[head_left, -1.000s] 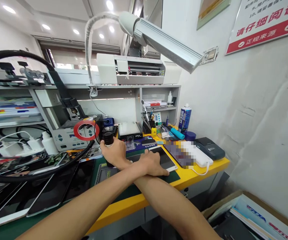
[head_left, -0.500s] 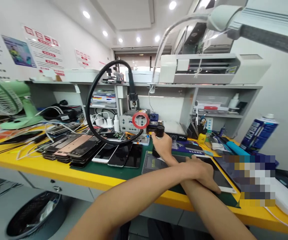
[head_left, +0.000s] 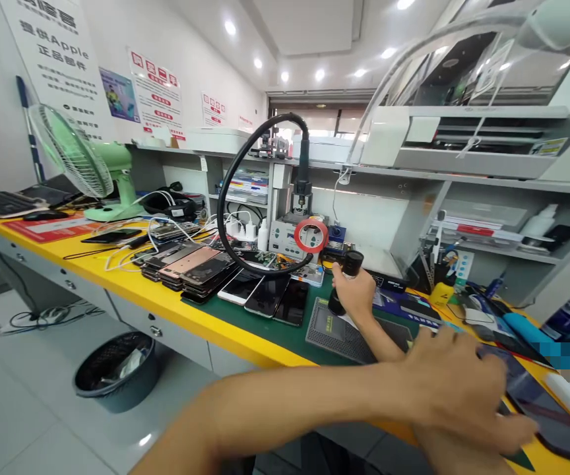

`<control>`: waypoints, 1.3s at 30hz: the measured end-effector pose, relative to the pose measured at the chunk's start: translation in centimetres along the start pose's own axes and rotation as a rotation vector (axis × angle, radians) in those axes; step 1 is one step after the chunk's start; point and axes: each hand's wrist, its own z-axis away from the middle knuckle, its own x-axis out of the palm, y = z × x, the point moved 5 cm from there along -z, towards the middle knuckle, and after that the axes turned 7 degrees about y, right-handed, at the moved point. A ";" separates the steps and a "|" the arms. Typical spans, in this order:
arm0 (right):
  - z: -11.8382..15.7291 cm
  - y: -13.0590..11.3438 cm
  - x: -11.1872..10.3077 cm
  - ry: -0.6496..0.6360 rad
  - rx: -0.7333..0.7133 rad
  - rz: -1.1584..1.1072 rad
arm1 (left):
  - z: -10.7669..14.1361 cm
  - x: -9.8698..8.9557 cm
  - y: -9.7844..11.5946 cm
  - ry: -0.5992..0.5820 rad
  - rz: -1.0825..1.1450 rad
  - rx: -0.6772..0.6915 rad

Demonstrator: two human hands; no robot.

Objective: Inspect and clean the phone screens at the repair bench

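black cylinder (head_left: 352,263) in right hand (head_left: 357,292); blurred left hand (head_left: 460,379) near dark screen (head_left: 545,409).

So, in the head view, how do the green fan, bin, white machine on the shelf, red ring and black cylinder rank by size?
1. White machine
2. Green fan
3. Bin

Red ring and black cylinder, partly hidden: smallest, too alike to rank.

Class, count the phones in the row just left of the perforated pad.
3: a white-edged phone at the left, a silver-edged phone in the middle, a black phone at the right.
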 end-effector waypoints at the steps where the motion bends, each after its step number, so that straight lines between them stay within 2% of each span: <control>1: -0.1 0.1 0.0 -0.003 0.004 0.000 | 1.6 -1.4 0.6 0.133 0.009 0.024; 2: -0.2 0.2 0.0 -0.005 0.010 -0.001 | 3.4 -2.7 1.0 0.212 0.012 0.048; 3: -0.2 0.2 0.0 -0.007 0.017 -0.002 | 5.3 -3.9 1.1 0.238 0.017 0.088; 4: -0.3 0.3 0.0 -0.009 0.024 -0.002 | 7.2 -5.0 0.9 0.231 0.020 0.128; 5: -0.3 0.4 0.0 -0.011 0.031 -0.003 | 9.0 -6.3 -0.1 0.228 0.010 0.110; 6: -0.4 0.4 0.1 -0.014 0.036 -0.003 | 10.7 -7.8 -1.9 0.245 -0.025 0.020; 9: -0.2 0.2 0.2 -0.027 0.038 -0.002 | 14.9 -11.8 -8.2 0.171 -0.148 -0.155; 11: -0.1 0.1 0.3 -0.035 0.030 0.000 | 16.8 -13.7 -12.4 0.099 -0.209 -0.239; 14: 0.0 0.1 0.4 -0.042 0.021 0.004 | 18.7 -15.3 -17.0 0.055 -0.150 -0.370; 16: 0.0 0.1 0.3 -0.044 0.017 0.004 | 19.4 -15.5 -18.5 0.026 -0.088 -0.441; 19: 0.0 0.2 0.3 -0.047 0.012 -0.003 | 19.6 -15.2 -19.0 -0.048 -0.149 -0.447; 23: 0.0 0.0 0.1 -0.065 0.004 -0.009 | 19.5 -14.4 -18.7 -0.272 -0.472 -0.304; 25: 0.1 -0.1 0.0 -0.072 0.002 -0.004 | 19.6 -14.4 -18.8 -0.331 -0.576 -0.278; 34: 0.1 -0.3 -0.1 -0.086 0.003 0.041 | 20.5 -14.6 -19.7 -0.403 -0.691 -0.268; 39: 0.2 -0.4 -0.1 -0.094 -0.003 0.044 | 20.5 -14.2 -19.3 -0.413 -0.778 -0.189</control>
